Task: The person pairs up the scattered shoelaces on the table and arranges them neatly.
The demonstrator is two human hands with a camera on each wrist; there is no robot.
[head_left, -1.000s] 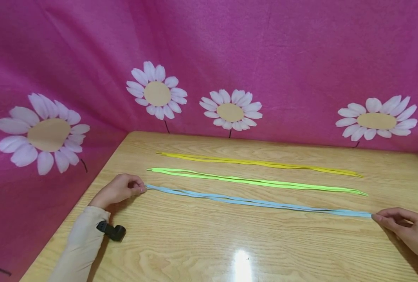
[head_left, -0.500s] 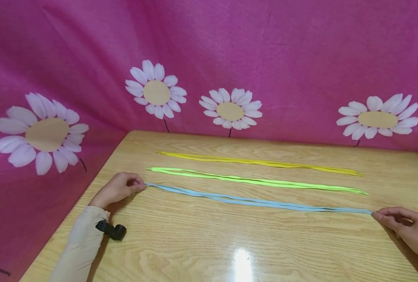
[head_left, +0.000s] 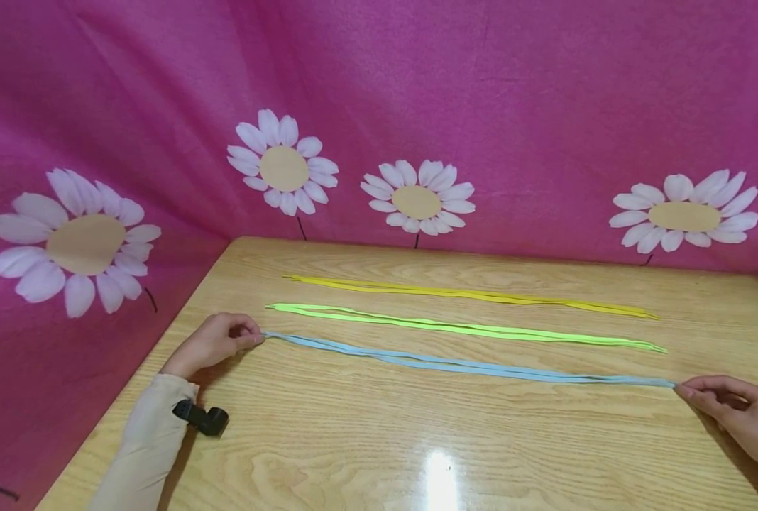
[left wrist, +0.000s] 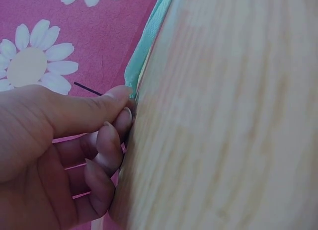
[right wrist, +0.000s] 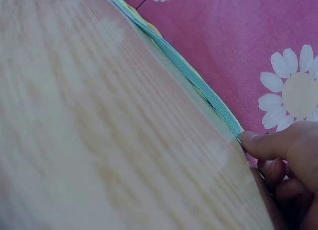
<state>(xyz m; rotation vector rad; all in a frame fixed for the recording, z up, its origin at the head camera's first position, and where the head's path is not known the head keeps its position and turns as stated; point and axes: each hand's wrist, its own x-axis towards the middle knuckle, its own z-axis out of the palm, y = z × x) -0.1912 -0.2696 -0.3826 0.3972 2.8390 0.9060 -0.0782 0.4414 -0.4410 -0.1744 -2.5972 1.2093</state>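
A light blue shoelace (head_left: pixel 417 360), its strands lying side by side, stretches across the table between both hands. My left hand (head_left: pixel 216 341) pinches its left end between thumb and forefinger; the left wrist view shows the lace (left wrist: pixel 149 41) coming out at the thumb tip. At the other end my right hand (head_left: pixel 739 411) pinches the lace tip, and in the right wrist view the flat weave of the lace (right wrist: pixel 198 83) shows. Behind it lies a neon green shoelace (head_left: pixel 456 328), and farther back a yellow shoelace (head_left: pixel 462 294), both laid out lengthwise and roughly parallel, untouched by either hand.
The wooden table (head_left: pixel 328 440) has a light glare near its front. A pink cloth (head_left: pixel 513 92) with white daisies hangs behind the table and along its left side. A black wrist camera (head_left: pixel 203 419) sits on the left sleeve.
Both hands keep their pinch on the blue shoelace. Its right end has shifted slightly away from me and looks narrower, and the head view has moved a touch.
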